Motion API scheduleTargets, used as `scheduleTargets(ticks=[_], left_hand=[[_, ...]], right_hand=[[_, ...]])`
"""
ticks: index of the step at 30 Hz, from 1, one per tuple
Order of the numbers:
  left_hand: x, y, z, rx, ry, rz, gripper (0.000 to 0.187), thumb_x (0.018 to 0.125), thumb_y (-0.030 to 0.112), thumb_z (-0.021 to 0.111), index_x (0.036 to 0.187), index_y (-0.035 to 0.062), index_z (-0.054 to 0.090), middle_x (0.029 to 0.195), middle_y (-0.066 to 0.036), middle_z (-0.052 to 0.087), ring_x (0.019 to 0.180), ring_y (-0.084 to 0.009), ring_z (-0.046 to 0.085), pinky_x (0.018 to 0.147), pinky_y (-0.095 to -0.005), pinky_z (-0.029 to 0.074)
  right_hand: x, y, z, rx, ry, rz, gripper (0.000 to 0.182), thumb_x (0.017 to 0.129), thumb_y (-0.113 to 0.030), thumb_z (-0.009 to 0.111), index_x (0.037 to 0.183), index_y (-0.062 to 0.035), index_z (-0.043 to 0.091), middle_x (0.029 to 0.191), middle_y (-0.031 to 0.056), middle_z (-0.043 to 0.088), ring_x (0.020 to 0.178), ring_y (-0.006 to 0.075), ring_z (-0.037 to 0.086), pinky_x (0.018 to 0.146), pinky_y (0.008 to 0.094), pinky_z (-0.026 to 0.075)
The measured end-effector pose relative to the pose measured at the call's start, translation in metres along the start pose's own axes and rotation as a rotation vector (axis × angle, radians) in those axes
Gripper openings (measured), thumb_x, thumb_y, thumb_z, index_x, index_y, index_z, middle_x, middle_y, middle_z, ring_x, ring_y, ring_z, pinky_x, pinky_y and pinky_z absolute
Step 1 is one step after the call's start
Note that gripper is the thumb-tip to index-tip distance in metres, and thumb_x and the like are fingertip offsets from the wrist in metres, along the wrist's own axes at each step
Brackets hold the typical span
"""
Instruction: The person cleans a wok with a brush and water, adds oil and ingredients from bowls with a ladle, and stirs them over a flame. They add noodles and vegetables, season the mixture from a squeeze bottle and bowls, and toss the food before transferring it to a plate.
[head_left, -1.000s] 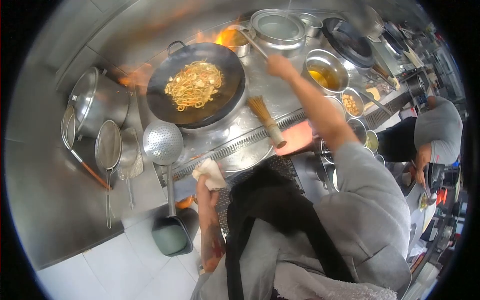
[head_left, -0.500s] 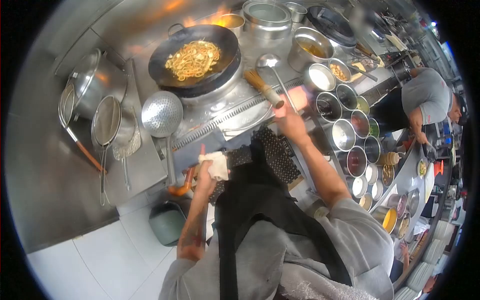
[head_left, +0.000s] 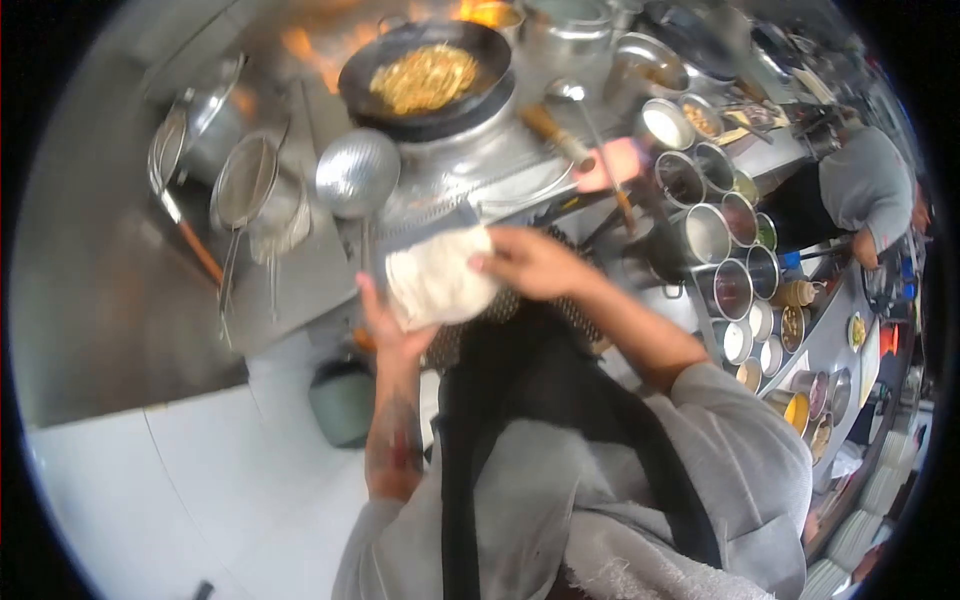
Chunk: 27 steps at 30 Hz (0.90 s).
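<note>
A cream-coloured cloth (head_left: 440, 275) is spread out between my hands in front of the stove. My left hand (head_left: 398, 325) supports and grips it from the lower left, with one finger or thumb sticking up beside it. The fingers of my right hand (head_left: 530, 263) are closed on its right edge. Beyond the cloth, a wok (head_left: 490, 95) of noodles (head_left: 425, 78) sits on the burner. A perforated skimmer (head_left: 358, 172) lies to the left of the wok, its handle partly hidden behind the cloth.
To the right lie a bamboo brush (head_left: 557, 137), a ladle (head_left: 567, 90) and a pink item (head_left: 608, 165). Several ingredient pots (head_left: 708, 233) stand beyond. Flames (head_left: 310, 55) rise behind the wok. Strainers (head_left: 247, 180) hang at left; a green bin (head_left: 340, 405) is below. Another person (head_left: 868, 178) works far right.
My right hand has come away from beside the ladle and brush and taken hold of the cloth. The bunched cloth is now opened wider and raised. The view has shifted.
</note>
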<state>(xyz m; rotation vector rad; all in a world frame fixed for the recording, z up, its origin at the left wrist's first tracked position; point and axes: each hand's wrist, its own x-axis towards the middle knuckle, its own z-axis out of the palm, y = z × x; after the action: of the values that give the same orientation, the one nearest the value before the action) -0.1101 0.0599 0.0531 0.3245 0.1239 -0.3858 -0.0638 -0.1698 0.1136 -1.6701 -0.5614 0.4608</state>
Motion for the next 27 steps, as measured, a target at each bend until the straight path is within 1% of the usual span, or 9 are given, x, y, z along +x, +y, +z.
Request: scheduleTargets(ticks=[2,5,12,16,19,20,24,25,27], left_hand=[[0.003,-0.008,-0.012,-0.027,-0.114,-0.006,0.069,0.097,0.051,0.05,0.14,-0.0021,0.044,0.142,-0.02,0.05,0.132,-0.0346,0.048,0.112,-0.0522,0.036],[0.013,-0.004,-0.017,0.408,0.144,0.07,0.039,0.096,0.007,0.056,0.132,-0.0086,0.049,0.13,-0.021,0.059,0.118,-0.0309,0.06,0.104,-0.0441,0.049],[0.022,-0.018,-0.023,0.259,0.113,0.006,0.042,0.097,0.01,0.057,0.135,-0.0043,0.048,0.132,-0.018,0.058,0.126,-0.0317,0.055,0.11,-0.0469,0.041],[0.038,-0.023,-0.025,0.4,0.234,-0.043,0.036,0.098,0.012,0.055,0.132,-0.0017,0.052,0.127,-0.016,0.061,0.118,-0.03,0.06,0.1,-0.0452,0.05],[0.073,-0.053,-0.074,0.442,0.222,0.086,0.034,0.1,0.018,0.051,0.128,-0.0003,0.055,0.122,-0.015,0.063,0.11,-0.0281,0.063,0.092,-0.0435,0.054],[0.077,-0.063,-0.069,0.417,0.276,0.077,0.033,0.102,0.026,0.048,0.123,0.0024,0.058,0.118,-0.013,0.064,0.105,-0.0256,0.064,0.091,-0.0404,0.053],[0.079,-0.1,-0.042,0.296,0.361,0.212,0.03,0.099,0.031,0.052,0.113,0.0055,0.06,0.106,-0.008,0.064,0.101,-0.0216,0.063,0.09,-0.0351,0.051],[0.084,-0.104,-0.037,0.514,0.447,0.21,0.027,0.095,0.025,0.055,0.113,0.0057,0.059,0.104,-0.008,0.063,0.098,-0.0221,0.064,0.084,-0.0368,0.053],[0.096,-0.098,-0.07,0.469,0.439,0.071,0.026,0.093,0.023,0.056,0.113,0.0061,0.058,0.103,-0.008,0.063,0.095,-0.0225,0.064,0.081,-0.0378,0.053]], right_hand=[[0.011,0.037,-0.01,0.03,0.039,0.062,0.029,0.097,-0.019,0.059,0.12,-0.001,0.063,0.1,0.0085,0.071,0.089,0.0115,0.063,0.081,0.0312,0.052],[0.019,0.065,-0.028,0.114,0.09,0.131,0.026,0.095,-0.016,0.061,0.114,0.0022,0.064,0.097,0.0057,0.071,0.085,0.0097,0.063,0.077,0.028,0.051],[0.012,0.06,-0.029,0.375,0.112,0.228,0.026,0.096,-0.011,0.061,0.116,0.0047,0.063,0.103,0.0068,0.069,0.092,0.0109,0.063,0.082,0.0273,0.05],[0.011,0.076,-0.03,0.318,0.158,0.187,0.028,0.094,-0.011,0.063,0.118,0.0046,0.063,0.106,0.0073,0.069,0.095,0.0117,0.063,0.084,0.0281,0.05],[0.016,0.08,-0.004,0.326,-0.14,0.199,0.03,0.09,-0.005,0.065,0.119,0.0024,0.065,0.11,0.0072,0.069,0.097,0.0145,0.063,0.088,0.0303,0.05],[0.02,0.08,0.011,0.376,-0.007,0.289,0.027,0.088,-0.011,0.067,0.112,0.0014,0.068,0.101,0.0105,0.071,0.09,0.013,0.064,0.082,0.0321,0.051],[0.027,0.098,0.029,-0.277,0.422,0.212,0.034,0.082,-0.03,0.071,0.093,0.0018,0.069,0.086,0.0218,0.069,0.075,0.0299,0.068,0.07,0.0421,0.052],[0.026,0.116,0.023,-0.432,0.259,0.2,0.032,0.084,-0.028,0.069,0.095,0.0026,0.069,0.091,0.0218,0.07,0.082,0.0362,0.068,0.072,0.0429,0.053],[0.013,0.108,-0.021,-0.343,0.027,0.076,0.032,0.085,-0.027,0.068,0.1,0.0012,0.068,0.088,0.0203,0.07,0.08,0.0328,0.069,0.072,0.0416,0.053]])
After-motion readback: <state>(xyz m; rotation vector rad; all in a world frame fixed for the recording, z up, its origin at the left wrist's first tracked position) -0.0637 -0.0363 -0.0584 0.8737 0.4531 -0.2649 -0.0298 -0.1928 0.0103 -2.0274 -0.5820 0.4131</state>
